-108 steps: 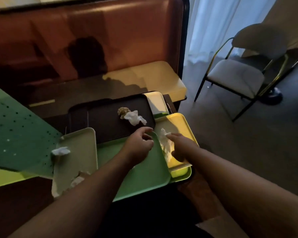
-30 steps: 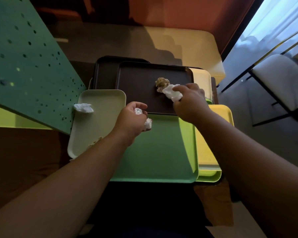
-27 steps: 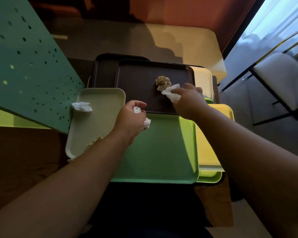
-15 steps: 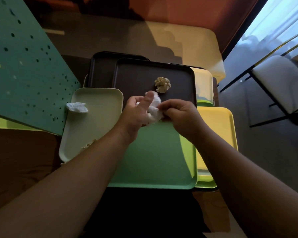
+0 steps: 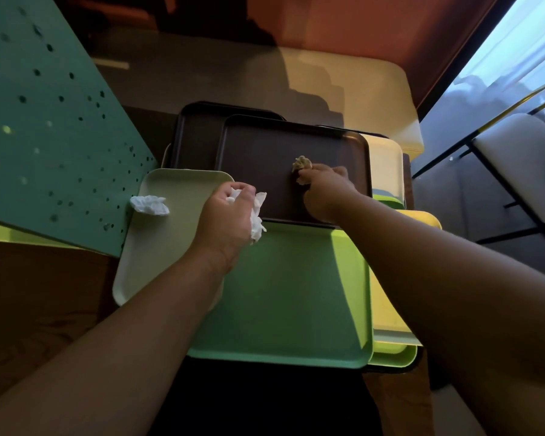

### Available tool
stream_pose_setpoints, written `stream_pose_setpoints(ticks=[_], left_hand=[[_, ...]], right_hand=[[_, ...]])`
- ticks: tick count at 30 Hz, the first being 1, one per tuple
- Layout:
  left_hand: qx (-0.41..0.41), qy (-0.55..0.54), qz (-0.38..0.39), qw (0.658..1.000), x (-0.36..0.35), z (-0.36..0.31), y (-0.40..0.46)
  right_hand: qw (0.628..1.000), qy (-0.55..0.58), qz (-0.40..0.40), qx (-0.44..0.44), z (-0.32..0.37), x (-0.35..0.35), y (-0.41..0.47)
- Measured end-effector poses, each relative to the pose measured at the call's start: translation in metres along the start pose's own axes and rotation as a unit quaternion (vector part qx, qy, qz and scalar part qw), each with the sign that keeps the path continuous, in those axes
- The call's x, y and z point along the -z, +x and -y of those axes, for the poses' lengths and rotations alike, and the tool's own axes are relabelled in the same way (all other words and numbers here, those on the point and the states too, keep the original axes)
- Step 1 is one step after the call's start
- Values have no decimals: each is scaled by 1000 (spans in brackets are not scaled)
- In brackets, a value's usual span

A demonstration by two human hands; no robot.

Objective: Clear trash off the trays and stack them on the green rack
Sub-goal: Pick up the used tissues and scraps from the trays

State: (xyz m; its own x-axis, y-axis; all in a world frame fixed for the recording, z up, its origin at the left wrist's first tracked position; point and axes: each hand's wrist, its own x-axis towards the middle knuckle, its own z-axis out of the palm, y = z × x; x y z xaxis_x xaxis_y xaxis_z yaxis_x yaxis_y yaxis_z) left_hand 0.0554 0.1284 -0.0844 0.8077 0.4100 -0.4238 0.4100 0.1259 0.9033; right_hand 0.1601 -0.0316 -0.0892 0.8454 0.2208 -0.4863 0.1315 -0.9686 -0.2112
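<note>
My left hand [image 5: 230, 220] is clenched around a wad of white tissue [image 5: 258, 215], bits sticking out past my knuckles, hovering over the seam where the pale green tray [image 5: 170, 247] meets the bright green tray [image 5: 296, 294]. My right hand [image 5: 326, 191] reaches onto the top dark brown tray [image 5: 258, 162], fingertips [image 5: 304, 177] pinched on a brownish crumpled paper ball [image 5: 301, 162] near the tray's right half; ball touches my fingers, can't tell if it's lifted off the tray. A second dark tray [image 5: 195, 136] sits under and behind the top one, offset left. One more crumpled white napkin [image 5: 150, 205] lies on the pale green tray's left edge, just beside the green perforated rack panel [image 5: 44, 136] that slants across the left side. Bright green tray sits nearest me, overlapping the pale green one and partly covered by the dark tray's near edge. Yellow tray [image 5: 387, 303] pokes out on the right under the green one, a lime tray [image 5: 394, 357] beneath that. A cream tray [image 5: 386, 165] shows right of the dark one. Chair [image 5: 523, 165] far right on the floor.
</note>
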Motion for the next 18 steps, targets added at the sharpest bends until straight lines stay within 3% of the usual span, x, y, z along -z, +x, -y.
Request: stream_pose_setpoints(ticks=[3, 5, 8, 10, 14, 16, 18], left_hand=[[1, -20, -14, 1000, 14, -2, 5], [6, -46, 15, 999, 24, -3, 7], [18, -119, 121, 985, 37, -10, 3], [1, -90, 128, 988, 46, -15, -1], [-24, -12, 47, 999, 73, -14, -11], [-29, -2, 37, 999, 91, -10, -16], [-44, 19, 35, 998, 108, -7, -21]], right_hand=[[984, 162, -70, 11, 17, -8, -13], [940, 317, -124, 33, 42, -12, -38], [892, 433, -81, 99, 80, -20, -82], [881, 454, -54, 125, 98, -29, -102], [887, 444, -78, 98, 110, -55, -111], [908, 395, -112, 84, 115, -66, -113], [952, 272, -92, 107, 121, -76, -114]])
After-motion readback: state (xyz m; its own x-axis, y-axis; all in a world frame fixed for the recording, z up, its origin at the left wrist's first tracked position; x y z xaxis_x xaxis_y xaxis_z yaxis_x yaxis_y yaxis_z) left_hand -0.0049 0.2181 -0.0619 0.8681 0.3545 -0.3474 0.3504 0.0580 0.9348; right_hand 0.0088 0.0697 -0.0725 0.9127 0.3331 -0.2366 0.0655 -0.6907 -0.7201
